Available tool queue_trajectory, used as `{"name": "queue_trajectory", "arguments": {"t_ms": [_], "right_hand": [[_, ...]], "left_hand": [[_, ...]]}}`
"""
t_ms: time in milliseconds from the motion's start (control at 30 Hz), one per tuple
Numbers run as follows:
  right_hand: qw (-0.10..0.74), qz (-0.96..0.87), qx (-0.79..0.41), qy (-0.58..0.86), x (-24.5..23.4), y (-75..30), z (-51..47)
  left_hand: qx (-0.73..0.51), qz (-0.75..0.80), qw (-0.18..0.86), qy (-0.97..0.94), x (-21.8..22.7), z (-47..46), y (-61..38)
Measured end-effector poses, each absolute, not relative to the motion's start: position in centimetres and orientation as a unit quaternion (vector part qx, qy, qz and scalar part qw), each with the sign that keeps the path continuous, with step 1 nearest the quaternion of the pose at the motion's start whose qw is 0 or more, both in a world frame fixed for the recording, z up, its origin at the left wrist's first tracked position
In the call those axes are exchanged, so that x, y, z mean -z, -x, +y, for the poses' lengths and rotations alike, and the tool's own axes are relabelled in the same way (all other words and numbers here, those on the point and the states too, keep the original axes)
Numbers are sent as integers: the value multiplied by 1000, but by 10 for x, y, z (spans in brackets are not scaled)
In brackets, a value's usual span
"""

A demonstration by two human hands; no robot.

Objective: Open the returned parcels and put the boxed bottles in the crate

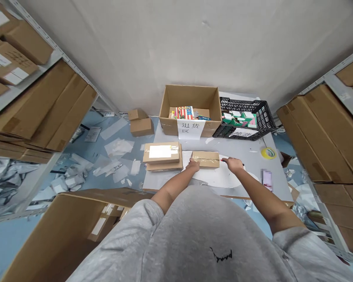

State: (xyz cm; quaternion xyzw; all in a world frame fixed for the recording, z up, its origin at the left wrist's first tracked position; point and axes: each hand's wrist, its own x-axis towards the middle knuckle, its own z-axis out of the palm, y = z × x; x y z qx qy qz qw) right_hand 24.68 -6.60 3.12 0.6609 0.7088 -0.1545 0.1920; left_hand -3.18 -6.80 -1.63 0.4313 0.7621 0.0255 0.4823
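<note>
The small cardboard box (206, 159) lies flat near the middle of the table (254, 158), on a white sheet (220, 178), with a strip of clear tape along its top. The left hand (193, 165) is placed on the left end of this box, with the fingers bent over the edge. It touches the box, but whether it really clamps the box or only presses on it I cannot tell; the hand is too small in the view.

The right hand (233, 164) is at the right end of the box, closed around a thin tool (223, 159). The red tip of the tool comes out of the fist and points at the right edge of the box, just beside it. Whether the tip touches the cardboard is not clear.

Just to the left of the box is a stack of flat boxes (162, 156), the top one with a white label. Behind, against the wall, stand an open carton (167, 117) and a black crate (266, 117), both with goods inside. A roll of tape (268, 152) lies on the right side of the table, well apart from the right hand.
</note>
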Motion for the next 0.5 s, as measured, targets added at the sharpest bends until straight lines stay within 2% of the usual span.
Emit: {"name": "queue_trajectory", "arguments": {"t_ms": [167,233,400,500], "right_hand": [[120,667,195,-709,-29,-258,-85],[48,617,255,-743,-27,-261,-95],[-207,372,500,-754,-15,-249,-109],[-234,315,563,-727,-6,-233,-103]], "left_hand": [[15,770,480,-421,13,-68,31],[20,772,476,-422,14,-67,30],[36,779,457,-427,17,-68,23],[23,793,413,-447,18,-72,18]]}}
